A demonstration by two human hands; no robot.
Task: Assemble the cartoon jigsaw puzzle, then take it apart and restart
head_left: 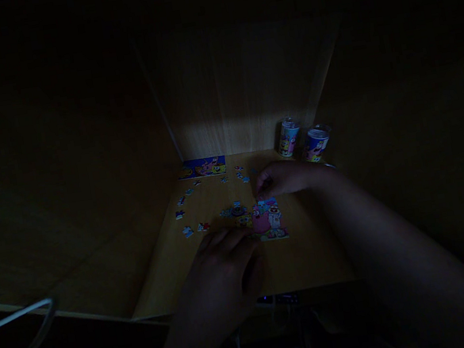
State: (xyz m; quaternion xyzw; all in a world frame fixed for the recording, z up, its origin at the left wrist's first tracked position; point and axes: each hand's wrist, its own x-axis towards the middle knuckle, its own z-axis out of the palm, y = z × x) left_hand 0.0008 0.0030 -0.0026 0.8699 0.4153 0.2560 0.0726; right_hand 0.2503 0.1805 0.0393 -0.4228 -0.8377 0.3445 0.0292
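A partly assembled jigsaw puzzle with a pink cartoon figure lies in the middle of the wooden desk. My right hand reaches over its top edge, fingertips down on or just above the pieces there. My left hand lies at the puzzle's lower left, fingers curled and covering part of it. The dim light hides whether either hand holds a piece. Several loose puzzle pieces are scattered to the left and far side.
A printed cartoon picture card lies against the back wall. Two cartoon-printed cylindrical containers stand at the back right. Wooden side panels enclose the desk, and a pale cable runs at the lower left.
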